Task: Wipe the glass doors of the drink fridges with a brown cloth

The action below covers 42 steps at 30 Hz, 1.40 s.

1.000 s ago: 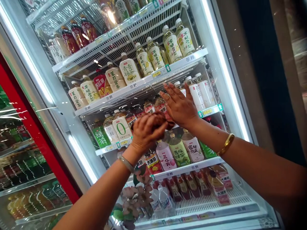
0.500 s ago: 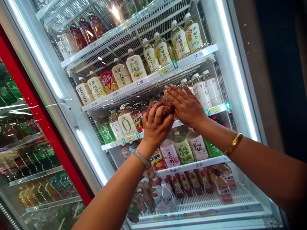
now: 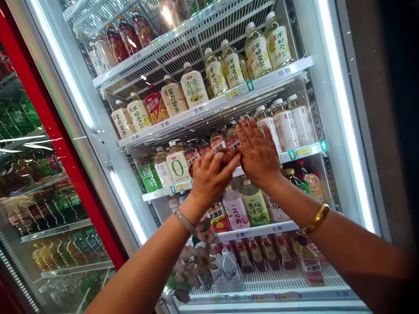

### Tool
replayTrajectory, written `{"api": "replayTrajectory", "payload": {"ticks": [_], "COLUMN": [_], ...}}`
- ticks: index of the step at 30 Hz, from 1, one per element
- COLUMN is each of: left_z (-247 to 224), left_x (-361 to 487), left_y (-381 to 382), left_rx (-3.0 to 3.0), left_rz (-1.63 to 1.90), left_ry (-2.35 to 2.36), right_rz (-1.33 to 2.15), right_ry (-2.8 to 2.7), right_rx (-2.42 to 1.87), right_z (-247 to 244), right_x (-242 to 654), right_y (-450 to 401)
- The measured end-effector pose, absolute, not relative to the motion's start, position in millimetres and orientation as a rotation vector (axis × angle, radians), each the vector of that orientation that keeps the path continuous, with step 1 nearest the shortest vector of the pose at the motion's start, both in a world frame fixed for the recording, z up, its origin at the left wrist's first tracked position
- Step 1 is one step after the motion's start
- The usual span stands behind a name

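Observation:
My right hand [image 3: 259, 159] lies flat, fingers stretched upward, in front of the lit drinks fridge, seemingly against its glass door. A gold bangle [image 3: 316, 219] circles that wrist. Just left of it is my left hand [image 3: 211, 176], its fingers bent over a small reddish-brown shape [image 3: 231, 153]; whether that is a cloth or a reflection I cannot tell. The left thumb stretches toward the right palm. On the left wrist sits a pale bangle [image 3: 186, 221]. Behind both hands, red-labelled bottles [image 3: 217, 141] on the middle shelf are partly covered.
Shelves of bottled tea fill the fridge, including a white bottle marked 0 [image 3: 178, 165] and a pink-labelled bottle [image 3: 235, 209]. At the left is a red frame [image 3: 65, 144] with another stocked fridge. Pale flowers [image 3: 193, 266] show low down, perhaps reflected.
The view has shifted, so the shelves sit further right. My left hand has moved left and slightly down against them, its fingers less curled. My right fingers now point more upward.

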<state>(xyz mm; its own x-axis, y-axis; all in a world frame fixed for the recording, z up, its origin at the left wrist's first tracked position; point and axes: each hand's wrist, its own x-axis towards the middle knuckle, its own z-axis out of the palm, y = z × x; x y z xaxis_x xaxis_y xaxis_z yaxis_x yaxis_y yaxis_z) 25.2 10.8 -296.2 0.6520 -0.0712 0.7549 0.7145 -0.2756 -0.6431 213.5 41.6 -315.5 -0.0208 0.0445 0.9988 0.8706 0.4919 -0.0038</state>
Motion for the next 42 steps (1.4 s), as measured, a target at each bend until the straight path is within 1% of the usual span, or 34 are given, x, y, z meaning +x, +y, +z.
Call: {"api": "replayTrajectory", "payload": {"ticks": [2,4,6,8,10,11,13,15,17,19,21,24,26,28,29,30,32,34,35,37,40,42], "left_z": [-270.5,-259.7,-273.1,-301.9,-325.6,-329.9,-319.5,-292.1,-267.2,-263.3,-285.2,-334.9,-347.6,-331.1,-314.1,-294.5,-259.5,-247.0,-252.0,-279.8,-327.1,-333.1], "left_x": [27.7,39.3,51.3,54.2,45.1,37.3,21.0,10.9,12.5,24.3,37.9,42.5,31.1,13.3,4.6,-2.5,-8.1,-1.0,6.0,21.3,30.0,21.4], "left_y": [10.7,11.1,10.6,9.3,8.7,8.8,9.1,9.4,10.5,12.1,12.7,13.0,15.0,18.0,19.6,21.4,25.1,27.4,27.3,24.7,19.6,18.4], "left_rx": [-1.638,-1.56,-1.576,-1.631,-1.647,-1.655,-1.649,-1.628,-1.586,-1.542,-1.556,-1.657,-1.679,-1.659,-1.641,-1.618,-1.559,-1.471,-1.459,-1.525,-1.608,-1.629], "left_rz": [-0.973,-1.133,-1.138,-1.068,-0.998,-0.925,-0.798,-0.789,-0.957,-1.127,-1.168,-1.041,-0.927,-0.763,-0.694,-0.713,-0.889,-1.126,-1.192,-1.187,-1.0,-0.841], "left_ry": [-0.71,-0.817,-0.797,-0.689,-0.609,-0.529,-0.432,-0.5,-0.697,-0.817,-0.778,-0.566,-0.41,-0.247,-0.205,-0.249,-0.44,-0.633,-0.682,-0.657,-0.366,-0.185], "right_rz": [-0.796,-0.788,-0.789,-0.809,-0.841,-0.853,-0.853,-0.836,-0.822,-0.817,-0.823,-0.853,-0.887,-0.921,-0.931,-0.935,-0.932,-0.917,-0.911,-0.912,-0.943,-0.956], "right_ry": [-1.452,-1.447,-1.443,-1.453,-1.475,-1.483,-1.482,-1.463,-1.452,-1.446,-1.442,-1.455,-1.462,-1.456,-1.45,-1.448,-1.451,-1.458,-1.458,-1.457,-1.464,-1.466], "right_rx": [-0.856,-0.858,-0.854,-0.848,-0.837,-0.83,-0.817,-0.812,-0.807,-0.803,-0.803,-0.818,-0.84,-0.865,-0.877,-0.887,-0.901,-0.909,-0.911,-0.908,-0.904,-0.911], "right_z": [-315.1,-314.8,-315.2,-316.5,-318.2,-319.0,-320.2,-320.6,-320.5,-320.3,-320.4,-321.1,-321.4,-321.6,-321.6,-321.6,-321.5,-321.5,-321.5,-321.6,-321.6,-321.4], "right_x": [212.9,212.0,212.3,214.0,216.2,217.1,217.6,216.5,214.6,213.2,213.2,215.5,217.1,217.8,217.6,217.2,216.1,215.1,214.9,215.3,217.2,218.3], "right_y": [41.1,40.9,41.5,42.5,43.7,44.3,45.0,45.0,44.4,43.7,43.6,44.6,45.6,45.9,45.7,45.3,44.0,43.0,42.7,42.9,44.1,44.4]}}
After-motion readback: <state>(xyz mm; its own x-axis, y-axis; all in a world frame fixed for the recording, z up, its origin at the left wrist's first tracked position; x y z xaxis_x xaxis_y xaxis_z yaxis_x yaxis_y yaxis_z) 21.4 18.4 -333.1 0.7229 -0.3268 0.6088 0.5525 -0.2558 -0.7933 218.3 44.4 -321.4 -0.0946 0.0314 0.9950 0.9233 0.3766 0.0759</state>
